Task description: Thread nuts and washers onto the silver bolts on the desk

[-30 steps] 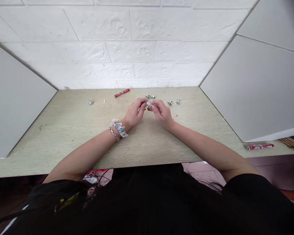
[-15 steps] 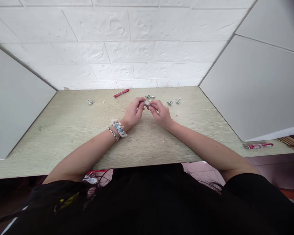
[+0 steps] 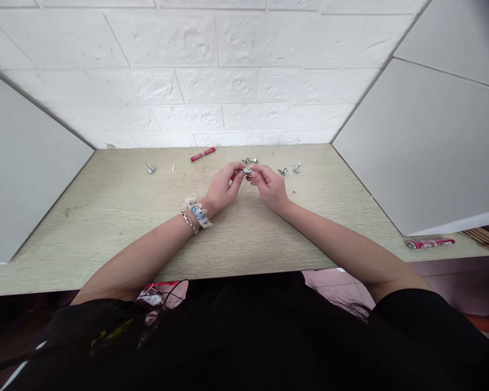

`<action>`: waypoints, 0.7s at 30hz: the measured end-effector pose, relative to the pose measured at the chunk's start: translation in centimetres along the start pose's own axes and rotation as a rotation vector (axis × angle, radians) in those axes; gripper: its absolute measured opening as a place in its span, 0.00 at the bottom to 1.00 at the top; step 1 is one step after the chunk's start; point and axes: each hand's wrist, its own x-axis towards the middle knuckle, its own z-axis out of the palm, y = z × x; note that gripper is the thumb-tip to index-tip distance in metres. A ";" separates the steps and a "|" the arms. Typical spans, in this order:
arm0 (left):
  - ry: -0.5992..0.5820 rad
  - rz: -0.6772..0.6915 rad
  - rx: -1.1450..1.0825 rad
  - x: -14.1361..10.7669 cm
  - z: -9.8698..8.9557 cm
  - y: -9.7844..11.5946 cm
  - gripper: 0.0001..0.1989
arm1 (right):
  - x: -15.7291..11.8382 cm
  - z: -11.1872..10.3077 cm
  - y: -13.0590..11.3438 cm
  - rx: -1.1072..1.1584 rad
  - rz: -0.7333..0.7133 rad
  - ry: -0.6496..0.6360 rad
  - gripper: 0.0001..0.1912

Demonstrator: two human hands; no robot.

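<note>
A small silver screw [image 3: 248,171], partly hidden by fingertips, is pinched between my two hands above the table. My left hand [image 3: 223,184] has thumb and index finger closed on its left end. At the other end, the fingers of my right hand [image 3: 271,189] are closed on it too. Just behind the fingertips lie more silver screws [image 3: 251,161]. To the right of my right hand rest a screw with a round washer-like head [image 3: 283,171] and another screw [image 3: 297,168]. One separate screw [image 3: 150,169] lies far to the left.
A red pen-like tube [image 3: 202,155] lies near the white brick-patterned wall [image 3: 199,87]. A second red tube [image 3: 431,243] is at the right front edge of the wooden table [image 3: 146,212]. Pale panels [image 3: 440,146] stand at both sides.
The screw has turned slightly between my fingertips and shows more of its length. My right fingers have shifted a little; both hands stay in the same place.
</note>
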 end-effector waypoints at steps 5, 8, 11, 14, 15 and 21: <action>0.004 -0.032 -0.018 0.0 0.1 -0.2 0.15 | -0.2 0.2 -0.2 0.020 -0.017 -0.021 0.21; 0.018 -0.043 -0.037 0.0 0.1 -0.3 0.15 | -0.2 0.2 -0.3 -0.013 -0.047 -0.028 0.20; 0.022 -0.045 -0.045 0.0 0.1 -0.3 0.15 | -0.1 0.1 -0.1 -0.038 -0.049 -0.033 0.21; 0.018 -0.046 -0.040 -0.1 0.1 -0.3 0.15 | 0.0 0.0 -0.1 -0.044 -0.018 -0.046 0.24; 0.016 -0.045 -0.037 -0.1 0.1 -0.3 0.15 | 0.0 0.0 -0.2 -0.053 -0.005 -0.050 0.25; -0.005 -0.016 -0.043 -0.1 0.0 -0.2 0.15 | 0.0 -0.4 -1.2 -0.049 0.078 -0.074 0.30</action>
